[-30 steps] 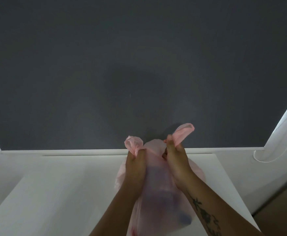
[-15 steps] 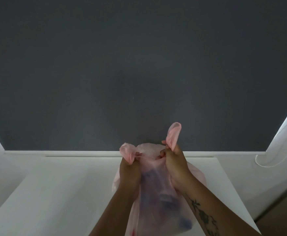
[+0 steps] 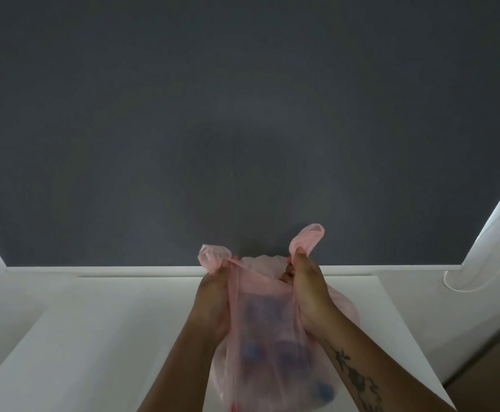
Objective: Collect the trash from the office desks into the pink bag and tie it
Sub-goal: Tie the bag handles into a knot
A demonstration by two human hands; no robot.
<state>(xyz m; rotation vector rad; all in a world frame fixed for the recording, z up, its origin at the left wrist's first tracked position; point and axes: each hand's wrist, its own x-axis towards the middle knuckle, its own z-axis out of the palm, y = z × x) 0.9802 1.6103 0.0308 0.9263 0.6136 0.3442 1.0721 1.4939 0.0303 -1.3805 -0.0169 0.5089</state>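
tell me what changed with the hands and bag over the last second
The left hand moved left, drawing its handle loop away from the right hand, so the mouth of the pink bag now stretches between them. Nothing was let go: both hands grip their loops as before, no knot yet, and the bag stays on the white desk.
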